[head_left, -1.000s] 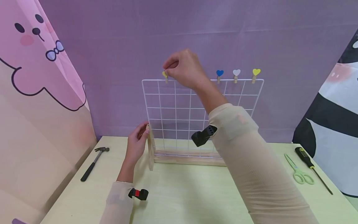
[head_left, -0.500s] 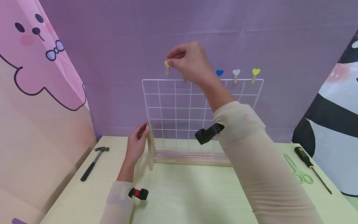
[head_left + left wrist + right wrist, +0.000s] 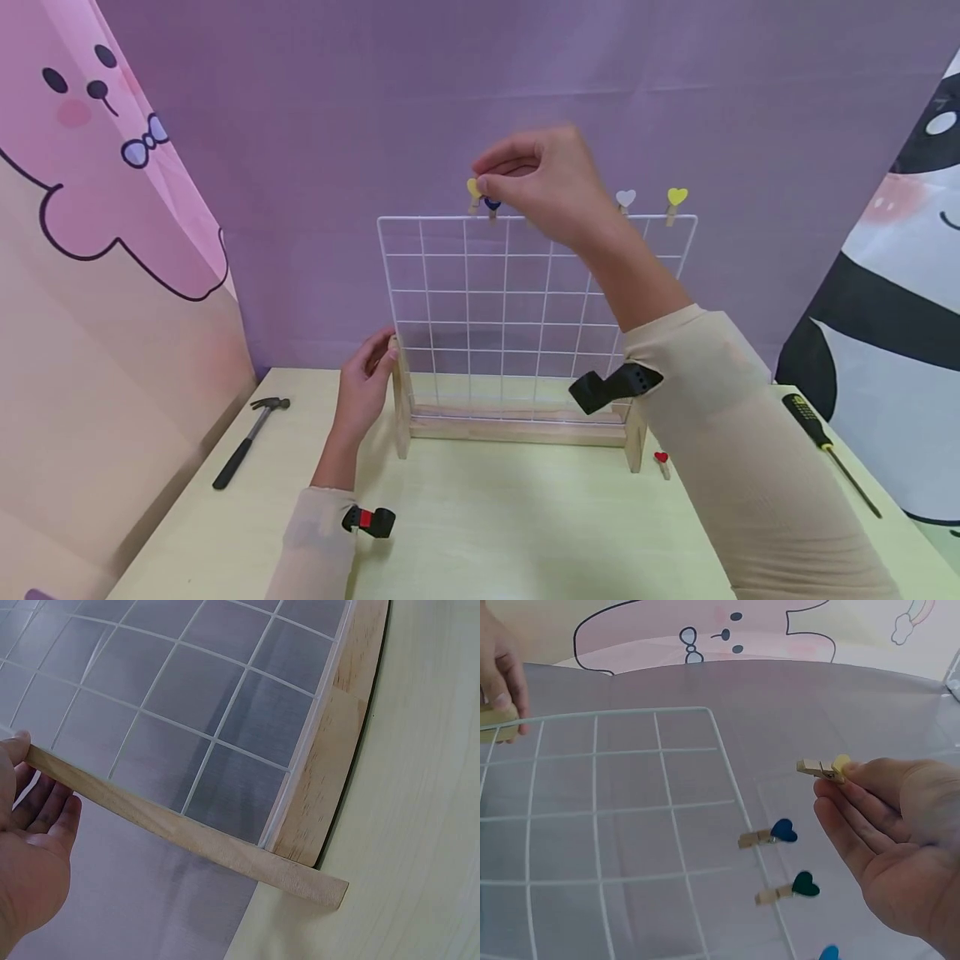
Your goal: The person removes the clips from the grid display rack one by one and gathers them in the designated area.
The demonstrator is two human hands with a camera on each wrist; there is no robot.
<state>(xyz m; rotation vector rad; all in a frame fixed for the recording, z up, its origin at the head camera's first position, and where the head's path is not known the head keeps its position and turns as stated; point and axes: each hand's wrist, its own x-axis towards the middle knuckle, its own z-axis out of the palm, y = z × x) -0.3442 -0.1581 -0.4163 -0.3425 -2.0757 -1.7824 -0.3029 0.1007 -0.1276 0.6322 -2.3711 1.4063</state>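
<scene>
My right hand (image 3: 547, 179) pinches a small wooden clothespin with a yellow heart (image 3: 821, 769) between thumb and fingertips. In the right wrist view it is apart from the white wire grid (image 3: 669, 806), out beyond its top wire. Clipped along that wire are clothespins with a dark blue heart (image 3: 765, 837), a dark green heart (image 3: 793, 889), a white heart (image 3: 626, 200) and another yellow heart (image 3: 677, 198). At the grid's left side, my left hand (image 3: 365, 387) holds the top of the stand's wooden upright (image 3: 195, 836) between thumb and fingers.
A clothespin with a red heart (image 3: 662, 465) lies on the table (image 3: 510, 525) by the stand's right foot. The hammer (image 3: 240, 454) lies at the left, a screwdriver (image 3: 810, 421) at the right edge. Behind the grid hangs a purple cloth (image 3: 337, 125).
My right hand has lifted the yellow-heart clothespin off the left of the top wire and carried it right. My left hand keeps its hold. The scissors are now hidden behind my right arm.
</scene>
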